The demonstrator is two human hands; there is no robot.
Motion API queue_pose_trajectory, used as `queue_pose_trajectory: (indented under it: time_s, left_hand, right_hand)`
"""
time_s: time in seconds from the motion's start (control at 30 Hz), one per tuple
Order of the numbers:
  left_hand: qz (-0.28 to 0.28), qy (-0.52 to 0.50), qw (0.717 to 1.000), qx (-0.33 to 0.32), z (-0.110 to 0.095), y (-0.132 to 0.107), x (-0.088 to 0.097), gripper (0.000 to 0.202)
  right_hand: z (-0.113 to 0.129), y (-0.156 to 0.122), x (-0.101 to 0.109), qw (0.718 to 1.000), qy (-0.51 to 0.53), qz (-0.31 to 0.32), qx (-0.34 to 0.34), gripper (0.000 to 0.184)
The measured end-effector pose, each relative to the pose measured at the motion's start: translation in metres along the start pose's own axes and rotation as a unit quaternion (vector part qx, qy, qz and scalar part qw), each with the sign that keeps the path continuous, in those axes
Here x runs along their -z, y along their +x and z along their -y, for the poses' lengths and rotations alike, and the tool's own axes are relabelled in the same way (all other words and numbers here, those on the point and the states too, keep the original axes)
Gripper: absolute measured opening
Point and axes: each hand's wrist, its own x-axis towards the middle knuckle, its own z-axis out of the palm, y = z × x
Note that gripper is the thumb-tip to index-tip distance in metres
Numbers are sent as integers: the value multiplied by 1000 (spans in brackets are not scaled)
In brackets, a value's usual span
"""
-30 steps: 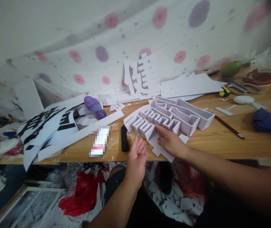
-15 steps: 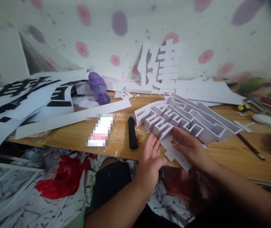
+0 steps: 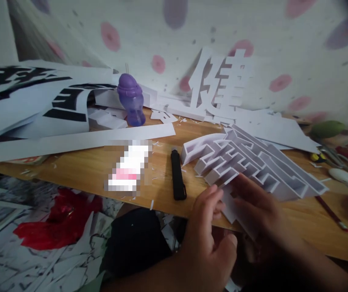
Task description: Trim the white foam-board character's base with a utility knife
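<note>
A white hollow Chinese-character letter (image 3: 262, 162) with upright walls lies on the table. At its near edge is my right hand (image 3: 259, 205), fingers stretched out, fingertips at or touching the letter's wall; motion blurs it a little. My left hand (image 3: 208, 227) hovers at the table's front edge, just left of the right one. Its fingers are loosely bent, the thumb stands apart, and nothing shows in it. Beneath the hands, a flat white cut-out piece (image 3: 231, 205) reaches over the table edge. Left of the letter lies a black utility knife (image 3: 178, 175).
Another white character (image 3: 219, 83) stands against the spotted curtain. A purple bottle (image 3: 131, 101), a long white strip (image 3: 106, 139) and a pixelated bright object (image 3: 129, 168) are to the left. A pencil (image 3: 330, 211) and a white spoon (image 3: 342, 175) lie right. Scraps and red plastic (image 3: 61, 221) cover the floor.
The camera view has shifted and moved closer. My left hand has drawn back slightly from the letter's wall, its fingers more bent. The right hand stays by the near edge.
</note>
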Motion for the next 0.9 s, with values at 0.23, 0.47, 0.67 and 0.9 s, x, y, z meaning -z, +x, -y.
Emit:
queue_pose_trajectory:
  time_s: [0.23, 0.47, 0.67, 0.9]
  left_hand:
    - [19, 493, 866, -80, -21, 33, 56, 37]
    - [84, 582, 808, 43, -21, 47, 76, 40]
    - [100, 625, 773, 37, -30, 44, 81, 31]
    - [-89, 509, 856, 11, -34, 11, 72, 7]
  right_hand:
    - [25, -17, 12, 997, 13, -69, -35, 54]
    - [42, -50, 1, 998, -57, -22, -6, 37]
    - [37, -65, -12, 998, -58, 29, 2, 25]
    - [64, -76, -23, 981, -74, 160, 82, 23]
